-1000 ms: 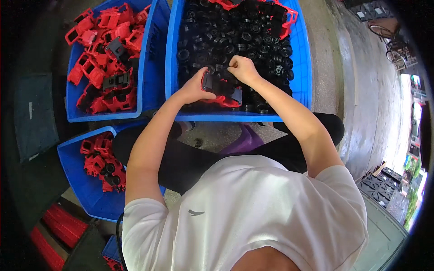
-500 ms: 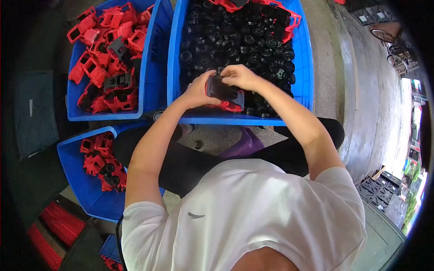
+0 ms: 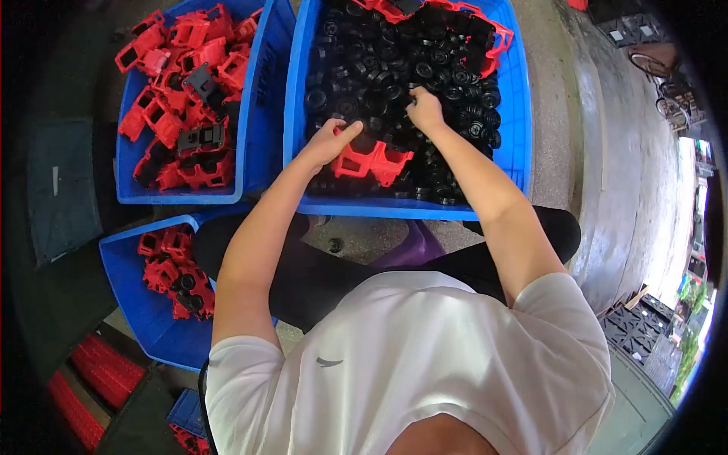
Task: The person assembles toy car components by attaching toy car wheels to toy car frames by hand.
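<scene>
My left hand [image 3: 331, 142] is closed on a red plastic toy car body [image 3: 373, 161], gripping it at its left end. The body is tilted with its red window openings facing me, above the near part of a blue crate [image 3: 291, 114]. Under both hands lies a deep heap of small black toy wheels [image 3: 383, 53] that fills this crate. To the right, my right hand [image 3: 426, 114] reaches down into the wheels. Its fingers are curled together at the heap, and what they pinch, if anything, is too dark to make out.
A second blue crate [image 3: 240, 144] at left holds red car bodies [image 3: 161, 121], some with black parts. Below it, another blue bin [image 3: 144, 322] contains more car bodies. Several red bodies [image 3: 497, 49] lie at the wheel crate's far edge. A purple stool [image 3: 413, 244] shows between my legs.
The car body has turned from its black underside to its red side in my left hand. My right hand has left it and moved up and right to the wheels.
</scene>
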Demonstrator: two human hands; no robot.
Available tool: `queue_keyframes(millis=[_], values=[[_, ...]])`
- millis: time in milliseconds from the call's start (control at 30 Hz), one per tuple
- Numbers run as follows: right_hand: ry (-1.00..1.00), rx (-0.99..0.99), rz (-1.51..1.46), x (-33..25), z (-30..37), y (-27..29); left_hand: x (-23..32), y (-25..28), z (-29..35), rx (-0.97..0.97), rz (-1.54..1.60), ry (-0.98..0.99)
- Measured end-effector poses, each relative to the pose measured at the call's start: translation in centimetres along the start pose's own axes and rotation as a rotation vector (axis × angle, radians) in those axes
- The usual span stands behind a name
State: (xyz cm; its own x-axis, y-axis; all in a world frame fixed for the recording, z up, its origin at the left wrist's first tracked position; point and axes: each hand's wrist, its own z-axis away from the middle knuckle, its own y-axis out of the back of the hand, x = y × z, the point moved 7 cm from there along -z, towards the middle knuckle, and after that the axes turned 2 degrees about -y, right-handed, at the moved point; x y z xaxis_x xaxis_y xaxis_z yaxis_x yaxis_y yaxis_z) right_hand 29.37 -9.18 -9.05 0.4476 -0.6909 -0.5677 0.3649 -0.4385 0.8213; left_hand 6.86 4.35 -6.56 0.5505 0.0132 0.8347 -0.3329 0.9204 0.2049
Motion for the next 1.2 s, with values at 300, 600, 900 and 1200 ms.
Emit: queue_keyframes(millis=[300, 600, 900, 1200], values=[[-0.016, -0.786, -0.912, -10.6, 8.9, 2.3, 0.6, -0.2, 0.9, -0.042, 0.067, 0.009], [0.088, -0.672, -0.752, -12.0, 9.1, 1.1, 0.2, -0.1, 1.1, -0.080, 0.084, -0.022], [0.118, -0.673, -0.708, -10.3, 10.2, 1.2, 1.0, -0.7, 1.5, -0.179, -0.224, -0.167], [0.367, -0.686, -0.306, -10.9, 11.6, 1.4, 4.4, -2.4, 4.1, -0.209, -0.353, -0.459]])
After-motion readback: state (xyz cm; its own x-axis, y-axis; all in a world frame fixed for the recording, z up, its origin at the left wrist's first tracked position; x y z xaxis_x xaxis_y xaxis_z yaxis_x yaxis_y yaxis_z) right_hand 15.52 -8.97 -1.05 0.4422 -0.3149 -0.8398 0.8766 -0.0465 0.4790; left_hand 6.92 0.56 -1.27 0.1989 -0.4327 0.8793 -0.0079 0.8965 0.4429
